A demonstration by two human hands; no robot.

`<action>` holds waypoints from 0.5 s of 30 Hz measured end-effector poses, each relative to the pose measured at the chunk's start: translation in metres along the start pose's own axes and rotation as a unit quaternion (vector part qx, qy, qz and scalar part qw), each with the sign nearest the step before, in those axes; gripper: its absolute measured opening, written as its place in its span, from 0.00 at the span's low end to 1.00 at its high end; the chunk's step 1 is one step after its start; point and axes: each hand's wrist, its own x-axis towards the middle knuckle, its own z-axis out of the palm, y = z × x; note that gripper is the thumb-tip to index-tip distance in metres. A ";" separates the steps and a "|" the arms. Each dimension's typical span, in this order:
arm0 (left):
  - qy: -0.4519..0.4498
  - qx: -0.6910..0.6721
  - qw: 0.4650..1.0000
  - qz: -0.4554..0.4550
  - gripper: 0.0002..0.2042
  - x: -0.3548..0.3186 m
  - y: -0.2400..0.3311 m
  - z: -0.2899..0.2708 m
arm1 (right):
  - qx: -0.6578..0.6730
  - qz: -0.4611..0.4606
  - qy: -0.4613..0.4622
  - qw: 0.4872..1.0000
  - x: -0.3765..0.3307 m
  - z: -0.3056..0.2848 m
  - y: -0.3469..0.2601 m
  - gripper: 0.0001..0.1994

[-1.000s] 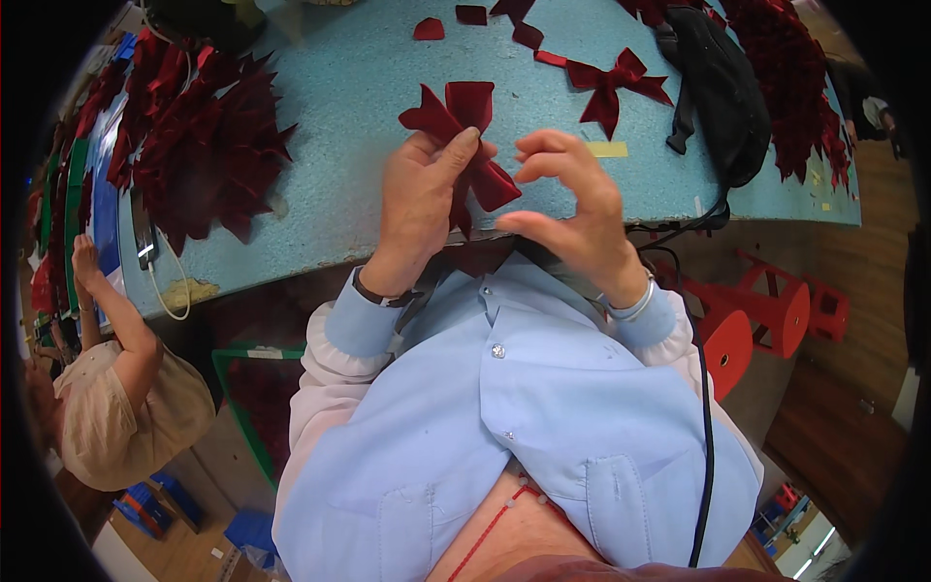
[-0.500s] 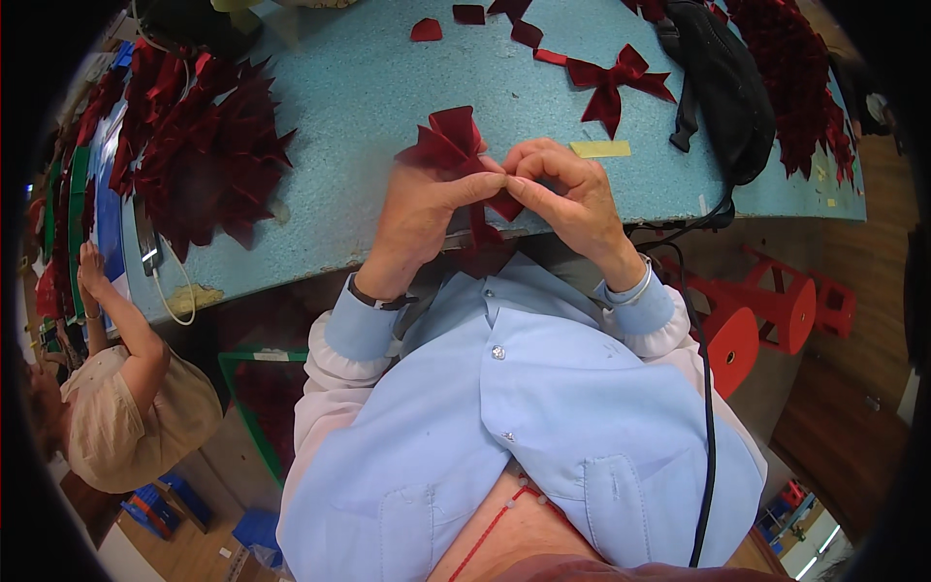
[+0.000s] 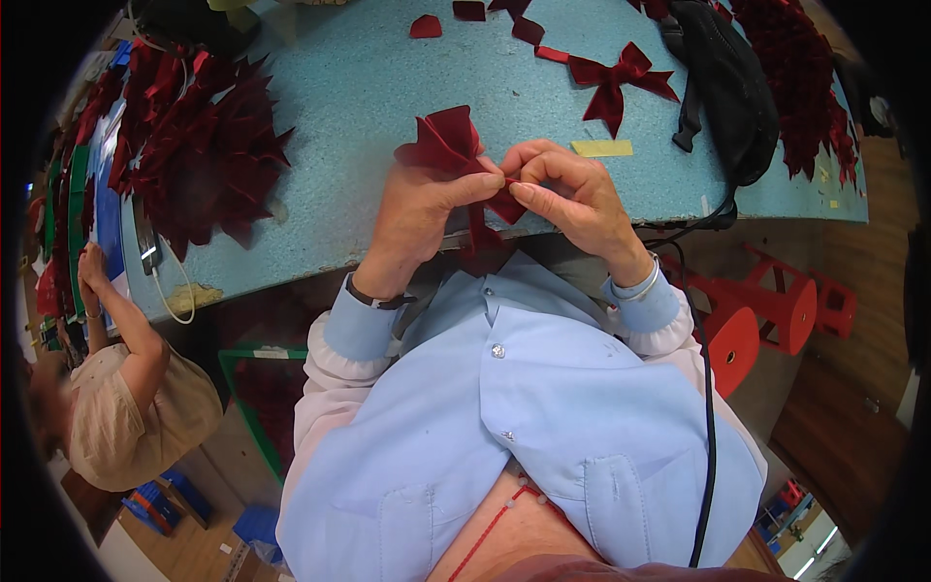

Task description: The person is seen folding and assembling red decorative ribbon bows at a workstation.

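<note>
My left hand (image 3: 419, 209) is closed around a dark red velvet bow (image 3: 443, 144), its loops standing up above the fingers and its tails hanging below near the table's front edge. My right hand (image 3: 574, 199) meets it at the bow's middle, thumb and forefinger pinched on the red ribbon just beside the left thumb. What lies right between the fingertips is too small to make out. Farther off to the right, a finished-looking velvet bow (image 3: 621, 82) lies flat on the table with a short strip of brighter red ribbon at its left.
On the blue table (image 3: 339, 136) a large heap of red bows (image 3: 208, 155) lies left, another heap (image 3: 790, 87) far right. A black bag (image 3: 727, 97), yellow strip (image 3: 602, 148) and velvet pieces (image 3: 425, 27) lie around. Red stools (image 3: 732, 349) stand right; a co-worker (image 3: 141, 407) works left.
My right fingers have shifted very slightly at the bow's middle, the thumb a touch lower. Both hands otherwise keep their place, and the bow stays in the left hand.
</note>
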 end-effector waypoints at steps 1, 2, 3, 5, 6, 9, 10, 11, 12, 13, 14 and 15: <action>0.001 -0.010 1.000 -0.007 0.12 0.000 0.001 0.000 | 0.001 0.002 0.002 1.000 0.000 0.000 0.000 0.06; 0.002 -0.020 1.000 -0.015 0.12 0.000 0.002 0.000 | 0.001 0.001 0.001 1.000 0.000 0.000 0.000 0.06; 0.002 -0.020 1.000 -0.014 0.12 0.000 0.003 0.000 | -0.011 -0.013 0.003 1.000 0.000 0.001 -0.002 0.07; 0.004 -0.016 1.000 -0.003 0.12 -0.002 0.006 -0.001 | -0.036 -0.040 0.006 0.999 0.000 0.004 -0.006 0.07; 0.005 -0.014 1.000 0.003 0.12 -0.002 0.008 -0.001 | -0.037 -0.041 0.006 0.998 0.000 0.005 -0.008 0.07; -0.002 -0.014 1.000 0.001 0.11 -0.005 0.010 -0.004 | -0.064 -0.036 0.003 0.997 0.002 0.009 -0.011 0.09; -0.005 -0.014 1.000 0.000 0.11 -0.006 0.010 -0.005 | -0.064 -0.036 0.003 0.997 0.003 0.009 -0.011 0.09; -0.005 -0.015 1.000 0.000 0.11 -0.007 0.011 -0.006 | -0.074 -0.033 -0.009 0.997 0.004 0.009 -0.012 0.09; -0.008 -0.013 1.000 -0.002 0.11 -0.008 0.011 -0.007 | -0.084 -0.029 -0.020 0.996 0.004 0.009 -0.012 0.09; -0.011 -0.009 1.000 -0.003 0.10 -0.009 0.011 -0.008 | -0.094 -0.028 -0.031 0.995 0.005 0.010 -0.013 0.09; -0.013 -0.004 1.000 -0.003 0.10 -0.010 0.012 -0.008 | -0.094 -0.029 -0.032 0.995 0.005 0.010 -0.015 0.09; -0.013 -0.004 1.000 -0.002 0.10 -0.011 0.013 -0.009 | -0.076 0.012 -0.029 0.997 0.005 0.011 -0.017 0.09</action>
